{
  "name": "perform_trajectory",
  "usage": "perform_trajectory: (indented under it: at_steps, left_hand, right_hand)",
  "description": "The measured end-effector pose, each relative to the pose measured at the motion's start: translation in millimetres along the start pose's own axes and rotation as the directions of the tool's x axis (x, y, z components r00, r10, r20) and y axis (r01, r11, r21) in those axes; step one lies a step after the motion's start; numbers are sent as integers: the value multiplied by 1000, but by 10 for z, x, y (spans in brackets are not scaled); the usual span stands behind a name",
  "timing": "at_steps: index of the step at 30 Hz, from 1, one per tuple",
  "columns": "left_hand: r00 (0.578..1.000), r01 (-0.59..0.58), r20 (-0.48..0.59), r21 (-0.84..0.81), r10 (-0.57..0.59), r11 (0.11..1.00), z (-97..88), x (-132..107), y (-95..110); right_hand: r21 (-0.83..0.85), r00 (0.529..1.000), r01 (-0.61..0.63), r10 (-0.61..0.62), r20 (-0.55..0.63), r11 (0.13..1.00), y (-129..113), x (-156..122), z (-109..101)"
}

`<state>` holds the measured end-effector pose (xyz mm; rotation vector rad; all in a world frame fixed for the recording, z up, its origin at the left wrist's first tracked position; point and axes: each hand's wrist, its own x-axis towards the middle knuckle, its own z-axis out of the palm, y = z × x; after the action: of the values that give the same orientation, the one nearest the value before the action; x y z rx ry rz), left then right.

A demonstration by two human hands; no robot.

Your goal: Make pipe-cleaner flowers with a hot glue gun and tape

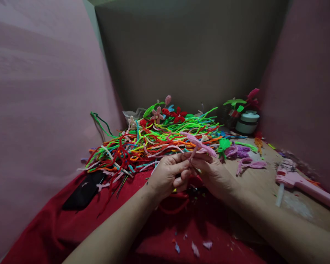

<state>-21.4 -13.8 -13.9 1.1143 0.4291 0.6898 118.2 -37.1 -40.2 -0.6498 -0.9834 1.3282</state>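
Note:
Both hands meet in the middle of the head view, fingertips pinched round a pink pipe cleaner flower piece [199, 143]. Its fuzzy petals spread above the fingers. My left hand [172, 172] grips its lower end between thumb and forefinger, the other fingers curled in. Thumb and fingers of my right hand [209, 170] close on it just beside, below the right petal. The fingers hide where the petals join. Behind the hands lies a large heap of coloured pipe cleaners [154, 141], with finished flowers [179, 115] at its back.
Right of the hands are a green pipe cleaner piece [224, 146], pink loops [251, 164] and a pink glue gun [299, 183] on cardboard [244, 176]. A lidded pale jar [247, 122] stands behind. A black phone [84, 192] lies left on red cloth [99, 223], fluff scraps [195, 249] in front.

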Motion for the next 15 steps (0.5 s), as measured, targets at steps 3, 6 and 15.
perform_trajectory:
  at_steps: [3,6,15]
  left_hand:
    - [991,-62,-100,239,88,969,49,-10,-5]
    - [960,-99,-175,513,218,852,73,-9,-59]
    - [782,-224,4,935,623,275,-56,58,-213]
  right_hand:
    - [52,999,-21,22,-24,998,-10,-2,13]
    - [91,997,-50,54,-47,995,-11,-8,29]
    - [23,991,38,-35,-126,999,73,3,-3]
